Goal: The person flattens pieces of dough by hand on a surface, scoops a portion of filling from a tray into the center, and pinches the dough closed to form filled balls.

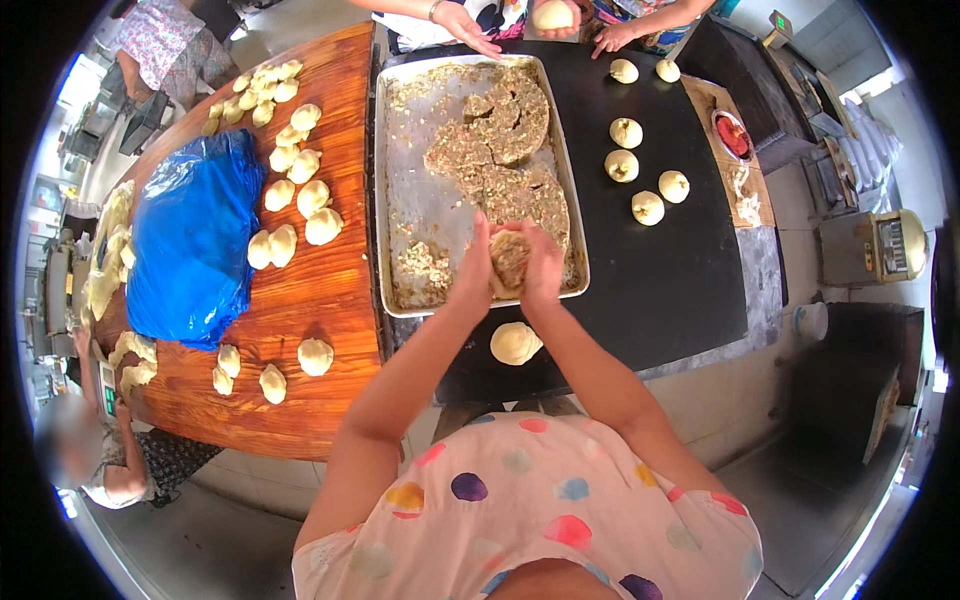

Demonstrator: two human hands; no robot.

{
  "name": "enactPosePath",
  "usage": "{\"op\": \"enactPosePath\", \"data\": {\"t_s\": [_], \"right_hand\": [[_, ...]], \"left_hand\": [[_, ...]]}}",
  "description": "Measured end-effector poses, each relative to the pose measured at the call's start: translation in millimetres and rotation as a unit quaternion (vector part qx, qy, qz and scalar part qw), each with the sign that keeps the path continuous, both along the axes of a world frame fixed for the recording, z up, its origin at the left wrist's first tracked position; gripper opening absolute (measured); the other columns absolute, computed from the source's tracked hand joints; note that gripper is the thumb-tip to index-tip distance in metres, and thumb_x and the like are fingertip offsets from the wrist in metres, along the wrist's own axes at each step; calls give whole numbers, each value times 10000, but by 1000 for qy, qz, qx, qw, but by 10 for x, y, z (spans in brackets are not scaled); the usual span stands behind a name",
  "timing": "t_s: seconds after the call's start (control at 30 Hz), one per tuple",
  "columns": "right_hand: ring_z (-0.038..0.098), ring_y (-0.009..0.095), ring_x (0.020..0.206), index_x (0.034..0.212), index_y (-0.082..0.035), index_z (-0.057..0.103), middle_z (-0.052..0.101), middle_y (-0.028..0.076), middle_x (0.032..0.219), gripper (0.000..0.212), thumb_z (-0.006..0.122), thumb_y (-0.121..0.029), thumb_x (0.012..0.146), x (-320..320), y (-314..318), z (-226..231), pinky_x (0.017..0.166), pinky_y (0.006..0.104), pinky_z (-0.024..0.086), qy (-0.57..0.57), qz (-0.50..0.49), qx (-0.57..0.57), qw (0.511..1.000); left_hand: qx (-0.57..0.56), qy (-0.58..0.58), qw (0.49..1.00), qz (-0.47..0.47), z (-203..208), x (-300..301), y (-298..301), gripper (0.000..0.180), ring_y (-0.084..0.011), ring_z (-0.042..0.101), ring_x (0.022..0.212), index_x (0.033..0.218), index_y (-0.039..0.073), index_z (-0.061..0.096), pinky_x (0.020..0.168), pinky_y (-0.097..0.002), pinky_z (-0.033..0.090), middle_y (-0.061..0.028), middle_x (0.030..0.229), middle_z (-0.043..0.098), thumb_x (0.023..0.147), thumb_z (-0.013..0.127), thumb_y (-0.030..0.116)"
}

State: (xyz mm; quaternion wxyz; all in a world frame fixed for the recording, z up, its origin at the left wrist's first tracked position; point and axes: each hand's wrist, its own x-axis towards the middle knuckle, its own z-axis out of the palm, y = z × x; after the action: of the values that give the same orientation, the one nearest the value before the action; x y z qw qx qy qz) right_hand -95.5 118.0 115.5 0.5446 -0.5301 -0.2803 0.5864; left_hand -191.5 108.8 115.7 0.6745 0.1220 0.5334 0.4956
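Note:
My left hand (475, 270) and my right hand (543, 265) cup a filled piece of dough (510, 258) between them, over the near edge of a large metal tray (408, 180). Brown, chunky filling shows on its upper side, with pale dough around its lower edge. Fingers of both hands curl around it and partly hide it. In the tray, a thick mass of chopped filling (500, 125) covers the right side, and loose crumbs lie at the near left. A round dough ball (515, 343) rests on the black tabletop (660, 285), just nearer than the tray.
Several filled dough balls (621, 165) stand right of the tray. Unfilled dough pieces (322, 226) and a blue plastic bag (195, 240) lie on the wooden table (335, 130) at left. Across the table, a co-worker's hand (553, 22) holds dough. A red-filled bowl (733, 135) sits far right.

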Motion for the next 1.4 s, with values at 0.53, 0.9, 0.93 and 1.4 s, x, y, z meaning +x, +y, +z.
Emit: {"op": "enactPosePath", "data": {"t_s": [0.53, 0.9, 0.93, 1.4], "right_hand": [[577, 126, 976, 1095, 4, 649, 645, 55, 1092, 262, 566, -214, 976, -275, -139, 121, 890, 280, 453, -65, -24, 105, 992], [657, 323, 789, 932, -40, 688, 688, 146, 879, 374, 500, -359, 985, -216, -166, 70, 773, 399, 514, -289, 107, 75, 948], [659, 322, 780, 928, -41, 687, 684, 148, 866, 323, 526, -317, 976, -286, -248, 154, 781, 394, 520, -348, 94, 117, 925], [611, 148, 742, 969, -14, 683, 664, 90, 779, 438, 580, -440, 950, -66, -145, 286, 720, 325, 491, -169, 85, 40, 981]], "left_hand": [[49, -69, 994, 72, 140, 78, -169, 293, -169, 638, 936, 1156, 64, 583, 807, -338, 539, -55, 1043, 636, 1008, 525, 310], [-2, -61, 996, 68, 94, 5, -181, 509, -129, 615, 742, 964, 88, 643, 656, -302, 499, -14, 839, 635, 967, 485, 572], [-11, -64, 994, 93, -11, -13, -196, 507, -118, 601, 719, 933, 92, 649, 643, -300, 487, -8, 804, 627, 970, 482, 569], [78, 181, 975, -100, -35, -113, 135, 681, -112, 524, 583, 986, 48, 595, 538, -296, 436, -52, 702, 546, 957, 348, 681]]}}
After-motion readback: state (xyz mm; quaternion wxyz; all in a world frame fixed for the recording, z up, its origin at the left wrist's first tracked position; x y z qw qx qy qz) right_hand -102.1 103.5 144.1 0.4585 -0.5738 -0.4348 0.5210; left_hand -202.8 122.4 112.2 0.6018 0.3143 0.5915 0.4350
